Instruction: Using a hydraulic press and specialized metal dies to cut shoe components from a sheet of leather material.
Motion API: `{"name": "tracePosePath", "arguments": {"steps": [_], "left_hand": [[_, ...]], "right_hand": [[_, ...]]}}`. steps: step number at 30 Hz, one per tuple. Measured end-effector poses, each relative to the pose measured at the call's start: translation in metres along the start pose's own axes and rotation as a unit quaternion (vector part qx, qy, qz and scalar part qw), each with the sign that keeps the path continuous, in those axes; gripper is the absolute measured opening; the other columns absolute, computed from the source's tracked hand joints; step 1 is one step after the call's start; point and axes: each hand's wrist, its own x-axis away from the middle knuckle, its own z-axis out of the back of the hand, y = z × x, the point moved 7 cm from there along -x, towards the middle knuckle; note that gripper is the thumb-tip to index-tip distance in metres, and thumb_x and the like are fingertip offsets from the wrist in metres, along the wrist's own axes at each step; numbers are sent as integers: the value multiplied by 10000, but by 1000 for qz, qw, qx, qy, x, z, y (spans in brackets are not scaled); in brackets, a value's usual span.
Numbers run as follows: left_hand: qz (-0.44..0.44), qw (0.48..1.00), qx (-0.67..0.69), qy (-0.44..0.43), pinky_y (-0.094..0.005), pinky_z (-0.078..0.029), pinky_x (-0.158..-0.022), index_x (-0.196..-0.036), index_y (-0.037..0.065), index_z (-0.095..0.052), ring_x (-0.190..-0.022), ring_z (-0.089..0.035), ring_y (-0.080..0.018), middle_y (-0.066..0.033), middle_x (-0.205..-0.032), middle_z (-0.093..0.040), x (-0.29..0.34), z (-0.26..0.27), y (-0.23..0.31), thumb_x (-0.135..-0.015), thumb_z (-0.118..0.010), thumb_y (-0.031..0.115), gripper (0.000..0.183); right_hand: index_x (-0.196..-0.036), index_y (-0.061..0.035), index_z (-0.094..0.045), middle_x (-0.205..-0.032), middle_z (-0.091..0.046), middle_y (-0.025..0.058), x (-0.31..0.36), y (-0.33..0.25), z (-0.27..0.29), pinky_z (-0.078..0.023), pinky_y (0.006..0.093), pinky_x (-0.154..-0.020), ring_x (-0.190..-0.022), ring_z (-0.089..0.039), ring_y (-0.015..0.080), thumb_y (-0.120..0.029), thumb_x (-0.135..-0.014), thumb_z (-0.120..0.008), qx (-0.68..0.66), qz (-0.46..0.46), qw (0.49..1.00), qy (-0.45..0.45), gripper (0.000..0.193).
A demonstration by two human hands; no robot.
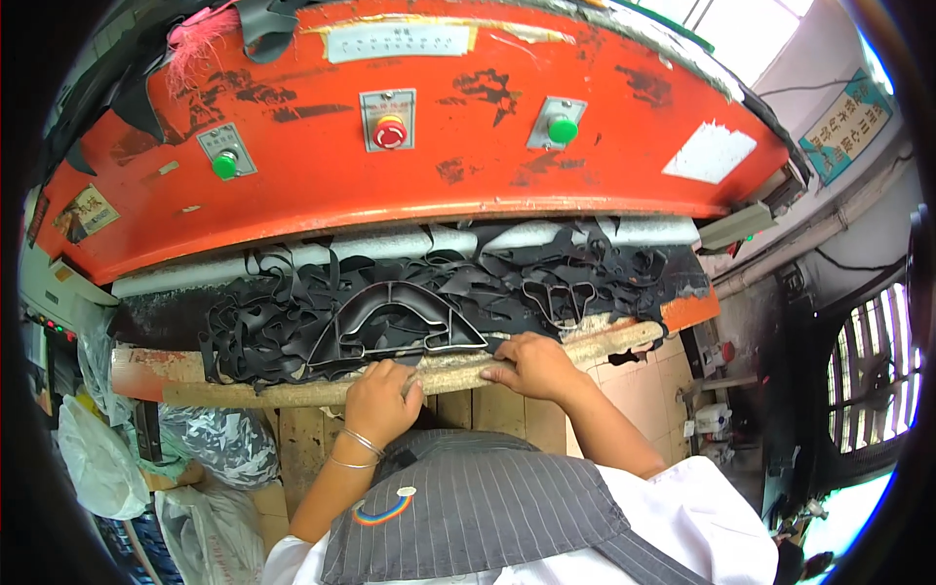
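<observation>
On my feed, the board (448,378) runs along the near side of the red machine (322,190), right in front of the person. It's pale tan, rough and worn, front edge bowed (some of that is fisheye), with a ragged dark patch near its right end. Left hand (384,400) and right hand (538,367) are both on that edge, well apart, fingers over the top, thumbs inward. Grip: I can't tell whether they squeeze the board or just rest on it.

Just beyond the hands lies the large metal frame (393,292): arch-shaped, thin-walled, grey, hollow. The small metal frame (559,290), also thin-walled, sits off to its right. Both lie among black scraps (258,317), curled and tangled.

Hard to make out: the scraps cover most of the surface and blur into the large frame's lower left corner. I can't see the board's underside or the palms. The apron (468,502) hides what's below the waist; the machine's top runs out of view.
</observation>
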Motion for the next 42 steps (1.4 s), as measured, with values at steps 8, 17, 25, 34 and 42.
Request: {"name": "tracePosePath", "arguments": {"steps": [8,17,25,34,42], "left_hand": [[38,992,-21,-120,-408,-530,-639,-757,106,-737,-717,-660,-310,-100,-750,-667,-34,9,-9,-796,-658,344,254],[-107,988,-92,-67,-426,-362,-1079,-1349,7,-479,-1274,-484,-339,-166,-1372,-521,-160,-62,-30,-909,-577,236,506],[33,960,237,-143,-359,-474,-915,-1318,-9,-523,-1054,-616,-248,-177,-1210,-617,-152,-40,-15,-881,-671,180,499],[36,938,339,-59,-256,-515,-690,-1099,-13,-673,-781,-652,-123,-95,-913,-672,-114,-15,10,-760,-781,79,368],[65,867,488,75,-252,-520,-738,-1017,-27,-610,-857,-626,-125,-70,-973,-616,-99,-32,-28,-816,-750,33,252]], "right_hand": [[-969,-24,-690,-794,-678,227,-55,6,35,-514,486,-750,-796,-659,411,-438,-869,-636,-132,-71,989,-2,429],[-1199,24,-474,-1053,-595,308,-197,54,26,-505,502,-856,-1005,-602,480,-407,-813,-720,-64,-212,965,141,628],[-1156,26,-544,-965,-664,79,-104,59,25,-529,266,-725,-857,-638,115,-22,-838,-715,-561,-114,819,43,364],[-1068,-12,-632,-944,-546,53,-63,-9,37,-447,296,-840,-916,-584,164,-44,-802,-717,-379,101,918,64,281],[-1050,-35,-648,-974,-545,139,-77,-34,45,-504,379,-702,-825,-593,299,-122,-813,-697,-232,114,955,148,258]]}}
